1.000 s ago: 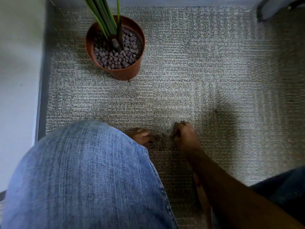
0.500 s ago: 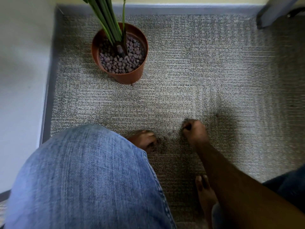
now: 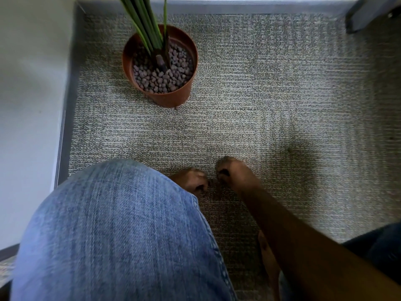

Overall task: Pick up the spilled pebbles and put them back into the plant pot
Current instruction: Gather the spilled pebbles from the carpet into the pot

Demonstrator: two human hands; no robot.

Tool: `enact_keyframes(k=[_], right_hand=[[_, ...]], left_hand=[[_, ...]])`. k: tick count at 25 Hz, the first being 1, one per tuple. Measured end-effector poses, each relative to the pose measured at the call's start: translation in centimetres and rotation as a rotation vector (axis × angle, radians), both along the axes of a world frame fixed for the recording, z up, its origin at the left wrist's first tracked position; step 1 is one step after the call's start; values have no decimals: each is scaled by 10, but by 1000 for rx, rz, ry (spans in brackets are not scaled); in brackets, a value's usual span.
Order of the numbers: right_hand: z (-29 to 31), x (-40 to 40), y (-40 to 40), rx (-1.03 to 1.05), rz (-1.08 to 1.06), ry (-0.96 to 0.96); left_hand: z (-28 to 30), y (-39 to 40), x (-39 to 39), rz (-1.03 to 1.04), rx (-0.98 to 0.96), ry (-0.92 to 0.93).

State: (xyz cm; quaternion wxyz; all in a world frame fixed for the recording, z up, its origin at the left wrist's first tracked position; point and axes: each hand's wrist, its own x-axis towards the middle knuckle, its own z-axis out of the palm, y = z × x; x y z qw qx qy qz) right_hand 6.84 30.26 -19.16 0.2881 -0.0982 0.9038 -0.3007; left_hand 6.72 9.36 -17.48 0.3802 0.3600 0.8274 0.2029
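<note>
A terracotta plant pot [image 3: 173, 100] with green stalks stands on the carpet at the upper left, filled with brownish-grey pebbles [image 3: 159, 80]. Lower down, near the middle, both hands are on the carpet close together. My right hand [image 3: 235, 173] has its fingers curled and pinches a dark pebble at its fingertips. My left hand [image 3: 191, 179] is half hidden behind my knee; its fingers curl down round small dark bits that look like pebbles. A few faint spilled pebbles [image 3: 213, 184] lie between the two hands, hard to make out against the carpet.
My raised knee in blue jeans [image 3: 108, 235] fills the lower left. A bare foot [image 3: 269, 270] shows under my right forearm. A white wall [image 3: 26, 105] and grey baseboard [image 3: 65, 127] run along the left. A dark furniture leg [image 3: 364, 16] stands at the top right.
My right hand has slid left across the carpet, closing the gap to my left hand. The left hand has stayed by the knee. The pot has not moved.
</note>
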Motion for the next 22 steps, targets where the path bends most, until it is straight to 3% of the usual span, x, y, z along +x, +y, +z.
enact_keyframes(k=[5,8,15,18,22], right_hand=[[-3,-1,-11,145,123,25],[1,-2,-8,139,23,-65],[83,-88,-51,-368,-469,27],[124,-147,-83,-418,-358,234],[148,-194,-115,-229,-114,359]], left_hand=[[3,-8,9,188,118,56],[12,-19,4,359,239,129],[62,-69,-74,724,335,395],[88,-88,-116,848,381,494],[92,-95,-164,937,366,541]])
